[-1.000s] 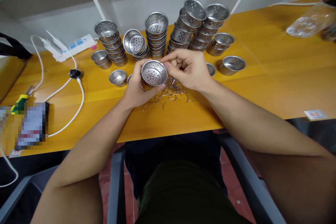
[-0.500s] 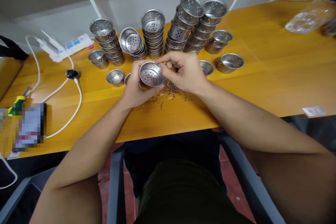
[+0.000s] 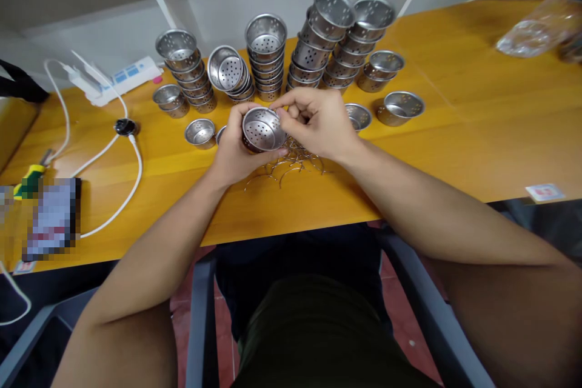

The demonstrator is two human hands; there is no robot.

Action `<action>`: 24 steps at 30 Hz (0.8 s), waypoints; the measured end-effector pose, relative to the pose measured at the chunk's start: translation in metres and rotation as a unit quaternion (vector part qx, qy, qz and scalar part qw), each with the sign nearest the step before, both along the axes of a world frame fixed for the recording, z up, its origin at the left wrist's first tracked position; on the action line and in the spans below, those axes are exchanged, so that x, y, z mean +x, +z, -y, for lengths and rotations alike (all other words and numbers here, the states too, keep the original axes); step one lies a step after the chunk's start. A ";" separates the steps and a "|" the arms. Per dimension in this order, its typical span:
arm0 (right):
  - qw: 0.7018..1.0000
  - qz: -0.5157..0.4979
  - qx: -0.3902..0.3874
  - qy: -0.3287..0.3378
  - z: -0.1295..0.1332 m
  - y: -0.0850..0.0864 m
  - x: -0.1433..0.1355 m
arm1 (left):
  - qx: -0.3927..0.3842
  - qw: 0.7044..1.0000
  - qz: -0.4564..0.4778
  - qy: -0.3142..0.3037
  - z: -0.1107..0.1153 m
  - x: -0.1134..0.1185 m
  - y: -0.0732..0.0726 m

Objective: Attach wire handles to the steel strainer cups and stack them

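My left hand (image 3: 236, 148) is wrapped round a perforated metal strainer cup (image 3: 264, 129), its open mouth tilted up toward me and its thumb along the lower side. At the cup's right rim, my right hand (image 3: 317, 121) is closed in a pinch, thumb and forefinger touching the edge. Whatever is between those fingertips is too small to make out. Under both hands lies a tangle of thin curved wires (image 3: 295, 163) on the table. A small strainer cup (image 3: 200, 134) stands left of my left hand, and another cup (image 3: 359, 116) is partly hidden behind my right wrist.
Several stacks of strainer cups (image 3: 266, 54) line the table's back, one leaning stack (image 3: 227, 73) among them. A white power strip (image 3: 127, 82) with cables, a blurred-out phone-like object (image 3: 51, 218) and a yellow-green tool (image 3: 30, 182) lie left. A plastic bag (image 3: 527, 30) rests at far right.
The hands and the cup stay nearly in place. My left thumb has shifted slightly right along the cup's underside; the whole view has moved a little.
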State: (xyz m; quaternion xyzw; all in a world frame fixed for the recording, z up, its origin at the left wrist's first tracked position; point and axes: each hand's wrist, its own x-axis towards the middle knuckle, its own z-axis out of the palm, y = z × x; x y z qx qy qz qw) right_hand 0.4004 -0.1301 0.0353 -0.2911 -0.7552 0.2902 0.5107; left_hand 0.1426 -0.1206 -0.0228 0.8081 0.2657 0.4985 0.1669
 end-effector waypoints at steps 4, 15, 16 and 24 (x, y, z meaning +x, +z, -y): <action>1.000 -0.006 0.001 -0.003 0.001 0.000 -0.001 | 0.007 1.000 -0.010 0.008 0.001 0.002 0.001; 1.000 -0.005 -0.008 0.008 0.000 0.005 0.004 | 0.003 1.000 -0.001 -0.015 0.000 0.000 0.003; 1.000 -0.006 -0.008 0.003 0.000 0.005 0.004 | 0.003 1.000 0.003 -0.022 0.000 0.001 0.001; 1.000 -0.014 -0.016 -0.007 -0.002 0.005 0.005 | -0.027 1.000 0.013 -0.005 0.003 0.003 -0.002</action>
